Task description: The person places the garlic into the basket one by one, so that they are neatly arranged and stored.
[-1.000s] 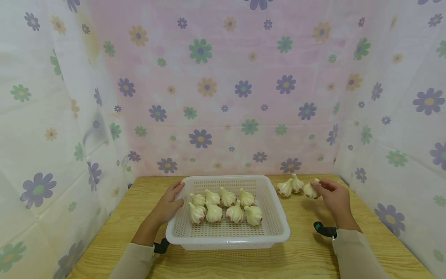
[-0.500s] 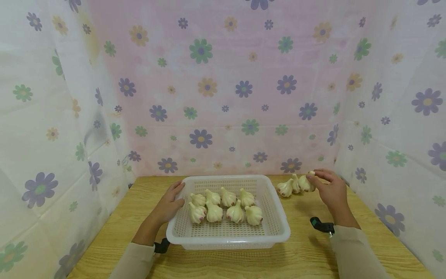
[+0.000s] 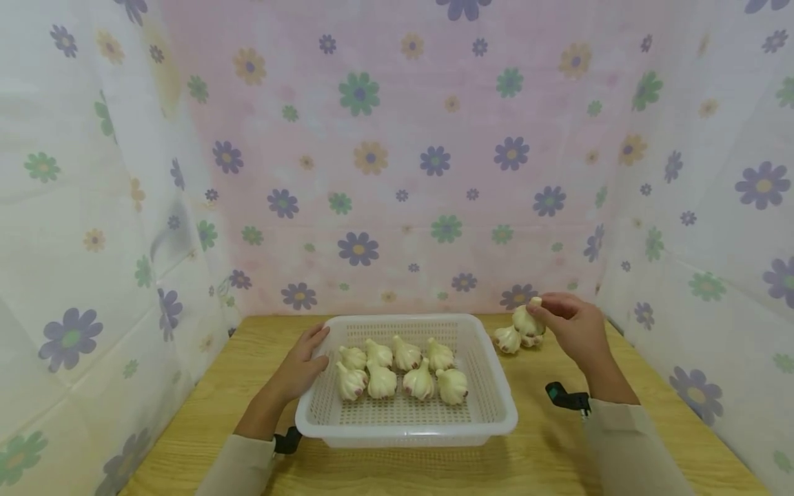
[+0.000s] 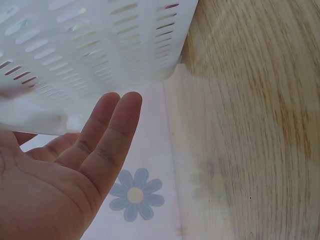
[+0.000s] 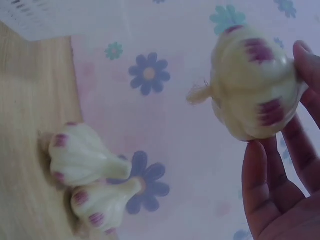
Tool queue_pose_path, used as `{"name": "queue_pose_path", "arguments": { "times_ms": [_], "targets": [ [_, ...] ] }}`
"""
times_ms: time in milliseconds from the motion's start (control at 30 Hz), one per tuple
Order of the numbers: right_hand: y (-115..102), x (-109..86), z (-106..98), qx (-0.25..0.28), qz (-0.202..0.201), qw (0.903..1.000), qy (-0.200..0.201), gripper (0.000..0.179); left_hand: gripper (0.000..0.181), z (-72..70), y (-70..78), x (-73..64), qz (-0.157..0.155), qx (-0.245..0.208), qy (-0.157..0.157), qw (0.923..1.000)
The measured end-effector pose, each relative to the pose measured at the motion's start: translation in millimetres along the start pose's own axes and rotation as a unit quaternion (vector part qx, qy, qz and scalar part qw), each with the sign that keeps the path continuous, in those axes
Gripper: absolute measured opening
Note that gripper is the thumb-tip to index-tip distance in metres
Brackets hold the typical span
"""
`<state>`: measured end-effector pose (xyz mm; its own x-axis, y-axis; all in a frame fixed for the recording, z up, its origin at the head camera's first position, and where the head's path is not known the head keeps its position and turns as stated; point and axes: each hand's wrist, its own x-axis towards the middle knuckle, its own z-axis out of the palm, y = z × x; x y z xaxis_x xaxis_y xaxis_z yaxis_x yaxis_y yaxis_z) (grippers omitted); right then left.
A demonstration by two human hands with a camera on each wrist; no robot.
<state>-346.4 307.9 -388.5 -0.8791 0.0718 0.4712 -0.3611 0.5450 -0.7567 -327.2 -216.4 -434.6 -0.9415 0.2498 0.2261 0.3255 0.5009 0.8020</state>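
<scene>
In the head view a white plastic basket point(image 3: 409, 432) stands on the table with several garlic bulbs point(image 3: 418, 380) inside. My left hand point(image 3: 302, 362) holds its left rim, thumb over the edge and the other fingers outside the slotted wall point(image 4: 115, 45). To the right of the basket, my right hand point(image 3: 573, 331) pinches a garlic bulb point(image 3: 527, 321) by its stem end. This bulb point(image 5: 257, 82) hangs root end outward in the right wrist view, off the table. Two more bulbs lie below it, one garlic bulb point(image 3: 508, 339) nearer the basket and another point(image 5: 102, 202) beside it.
The wooden table point(image 3: 248, 386) runs back to a flowered cloth point(image 3: 397, 138), which also forms both side walls. A black wrist mount point(image 3: 567, 397) sticks out from the right sleeve, and another black mount point(image 3: 287, 441) sits by the basket's lower left corner.
My right hand has lifted the garlic bulb off the table and carried it left, over the two lying bulbs. The left hand and basket have stayed put.
</scene>
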Motion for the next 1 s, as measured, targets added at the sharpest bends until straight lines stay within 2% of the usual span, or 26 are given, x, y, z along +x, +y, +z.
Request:
{"name": "queue_pose_path", "arguments": {
  "times_ms": [267, 567, 767, 900, 1000],
  "targets": [
    [-38.6, 15.4, 9.0, 0.027, -0.023, 0.9971, -0.067, 0.040, 0.072, -1.4, -1.3, 0.7, -0.001, 0.010, 0.003, 0.9999],
    [-69.0, 27.9, 33.1, 0.026, -0.060, 0.9924, -0.104, 0.036, 0.072, -0.9, -4.5, 0.8, -0.003, 0.008, 0.000, 1.0000],
    [-88.3, 28.1, 50.6, 0.040, -0.088, 0.9849, -0.144, 0.043, 0.071, -0.3, -3.8, 0.0, 0.000, 0.007, -0.001, 1.0000],
    [-100.2, 24.9, 62.1, 0.045, -0.080, 0.9756, -0.199, 0.034, 0.071, -0.5, -1.5, -0.7, 0.001, 0.000, -0.003, 1.0000],
    [-106.2, 21.4, 72.0, 0.018, -0.087, 0.9705, -0.224, 0.028, 0.071, -0.9, -0.6, -0.9, 0.001, -0.005, -0.003, 1.0000]
  ]
}}
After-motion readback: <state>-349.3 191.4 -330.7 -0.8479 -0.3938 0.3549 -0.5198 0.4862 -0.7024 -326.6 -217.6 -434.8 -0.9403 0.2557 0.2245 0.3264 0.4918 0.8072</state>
